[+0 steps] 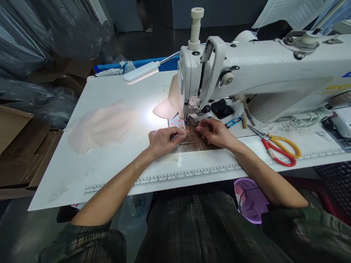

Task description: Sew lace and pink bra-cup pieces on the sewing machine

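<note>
My left hand (166, 141) is just left of the needle area of a white sewing machine (233, 69), thumb and forefinger pinched together. A whitish bit shows at its fingertips, too small to name. On the right, my right hand (215, 133) has curled fingers with the tips pressed together; what they hold, if anything, I cannot make out. Both hands rest over a brown, tape-covered plate (194, 141) on the machine bed. Small red marks show near the presser foot (187, 119). Pale pink fabric (166, 108) lies behind the foot, partly hidden by the machine head.
A lit lamp (141, 73) shines on the white table (109, 168). A sheer pale pink cloth (101, 128) lies at left. Scissors (279, 146) with red and yellow handles and blue thread snips (233, 122) lie at right. A purple basket (251, 201) stands below the table edge.
</note>
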Demonstrator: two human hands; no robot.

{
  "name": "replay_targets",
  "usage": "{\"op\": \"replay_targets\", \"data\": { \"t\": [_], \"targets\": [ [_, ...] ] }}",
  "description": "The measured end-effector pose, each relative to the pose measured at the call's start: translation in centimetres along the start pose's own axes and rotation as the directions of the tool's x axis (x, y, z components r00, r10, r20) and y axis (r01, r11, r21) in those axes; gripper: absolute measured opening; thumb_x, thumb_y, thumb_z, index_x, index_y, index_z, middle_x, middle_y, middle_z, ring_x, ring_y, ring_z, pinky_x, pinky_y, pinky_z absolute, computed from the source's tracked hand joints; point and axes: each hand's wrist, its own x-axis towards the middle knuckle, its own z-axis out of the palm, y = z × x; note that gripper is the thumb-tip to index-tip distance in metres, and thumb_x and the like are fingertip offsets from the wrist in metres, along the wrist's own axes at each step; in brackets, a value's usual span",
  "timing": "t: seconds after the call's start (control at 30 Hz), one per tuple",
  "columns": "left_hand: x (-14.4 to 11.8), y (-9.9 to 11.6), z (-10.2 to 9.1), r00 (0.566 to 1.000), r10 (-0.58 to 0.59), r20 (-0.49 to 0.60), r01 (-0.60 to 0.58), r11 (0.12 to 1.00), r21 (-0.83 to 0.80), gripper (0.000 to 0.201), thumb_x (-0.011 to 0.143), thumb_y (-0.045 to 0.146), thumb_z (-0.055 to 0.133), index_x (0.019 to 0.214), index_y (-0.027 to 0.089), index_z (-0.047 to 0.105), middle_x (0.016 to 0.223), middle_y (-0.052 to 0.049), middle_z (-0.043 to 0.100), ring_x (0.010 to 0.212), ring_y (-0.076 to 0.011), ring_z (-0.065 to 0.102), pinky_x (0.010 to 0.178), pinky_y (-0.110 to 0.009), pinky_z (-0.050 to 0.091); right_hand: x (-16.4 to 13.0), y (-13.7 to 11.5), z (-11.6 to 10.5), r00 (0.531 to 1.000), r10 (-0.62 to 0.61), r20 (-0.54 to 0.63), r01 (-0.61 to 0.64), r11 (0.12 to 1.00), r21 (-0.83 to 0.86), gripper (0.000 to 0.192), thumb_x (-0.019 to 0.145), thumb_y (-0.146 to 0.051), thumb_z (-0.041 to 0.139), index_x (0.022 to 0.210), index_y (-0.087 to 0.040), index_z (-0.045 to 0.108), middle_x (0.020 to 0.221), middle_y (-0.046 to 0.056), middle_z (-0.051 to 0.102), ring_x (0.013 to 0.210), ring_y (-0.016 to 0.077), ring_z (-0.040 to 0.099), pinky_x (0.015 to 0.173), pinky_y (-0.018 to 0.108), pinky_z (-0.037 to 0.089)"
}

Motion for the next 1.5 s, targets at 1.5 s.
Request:
{"op": "replay_targets", "data": {
  "t": [1.5],
  "targets": [
    [-1.3,1.3,-2.8,0.923,0.384,0.021,-0.384,0.919,0.082,0.019,0.091,0.034,0.06,0.098,0.019,0.069,0.096,-0.007,0.064,0.086,-0.0169,0.061,0.069,-0.029,0.051,-2.5,-1.5,0.6,0.975,-0.218,0.053,0.208,0.79,-0.577,0.034,0.1,-0.041,0.03,0.105,-0.015,0.051,0.074,0.005,0.062,0.052,0.014,0.045,0.053,0.027,0.026]
  ]
}}
